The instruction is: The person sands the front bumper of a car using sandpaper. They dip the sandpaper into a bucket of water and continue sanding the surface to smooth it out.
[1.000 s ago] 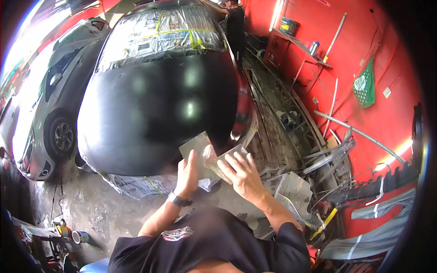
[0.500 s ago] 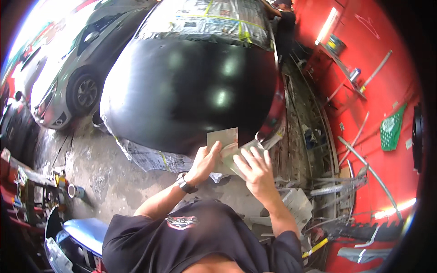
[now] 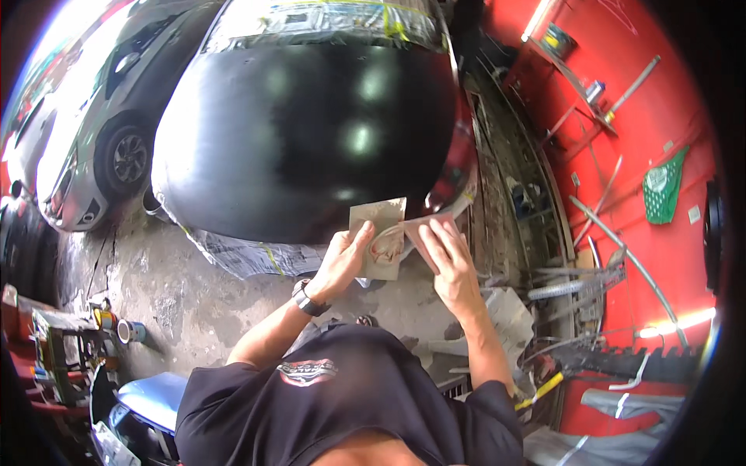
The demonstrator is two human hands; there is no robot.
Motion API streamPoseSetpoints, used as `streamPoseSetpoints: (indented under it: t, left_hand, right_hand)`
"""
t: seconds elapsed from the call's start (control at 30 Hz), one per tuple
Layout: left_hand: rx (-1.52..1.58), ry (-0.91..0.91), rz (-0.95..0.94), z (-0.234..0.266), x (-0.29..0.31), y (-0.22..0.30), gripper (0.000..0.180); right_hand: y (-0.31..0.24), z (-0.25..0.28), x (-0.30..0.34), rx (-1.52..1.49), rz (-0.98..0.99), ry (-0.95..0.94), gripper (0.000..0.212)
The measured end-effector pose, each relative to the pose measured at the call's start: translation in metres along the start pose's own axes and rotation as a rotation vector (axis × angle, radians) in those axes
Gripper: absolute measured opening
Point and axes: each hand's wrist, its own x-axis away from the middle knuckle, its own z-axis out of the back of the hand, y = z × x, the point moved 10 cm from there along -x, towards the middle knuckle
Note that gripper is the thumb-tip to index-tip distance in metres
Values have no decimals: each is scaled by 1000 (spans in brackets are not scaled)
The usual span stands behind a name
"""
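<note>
My left hand point(image 3: 343, 260) holds a flat metal spreader plate point(image 3: 378, 237) smeared with pinkish filler. My right hand point(image 3: 451, 260) grips a second, smaller spreader point(image 3: 423, 229) whose edge touches the plate. Both hands hover just in front of a car's glossy black hood point(image 3: 311, 132). A dark wristwatch point(image 3: 308, 299) is on my left wrist. I wear a black shirt.
Masking paper point(image 3: 249, 256) hangs under the hood's front edge, and the windscreen point(image 3: 326, 19) is taped over. A silver car point(image 3: 85, 155) stands at the left. Red wall point(image 3: 622, 155) with rods and metal scrap at the right. Cans point(image 3: 128, 330) on the concrete floor.
My view has shifted toward the hood and the hands now sit higher and closer to it. The right-hand spreader has moved along the plate's edge.
</note>
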Motion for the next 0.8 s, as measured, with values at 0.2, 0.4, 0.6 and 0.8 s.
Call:
streamPoseSetpoints:
  t: [0.2,0.4,0.6,0.8]
  left_hand:
    - [-292,48,-29,-4,4,-7,47]
    - [-258,178,61,17,-8,1,50]
    - [426,243,229,29,-37,14,38]
    - [1033,-199,439,-59,-18,-15,40]
  right_hand:
    - [-41,-33,10,83,281,-130,40]
    - [-51,-37,28,105,342,-199,42]
    - [-10,24,6,-286,115,21,52]
    - [-40,38,-13,-593,160,304,54]
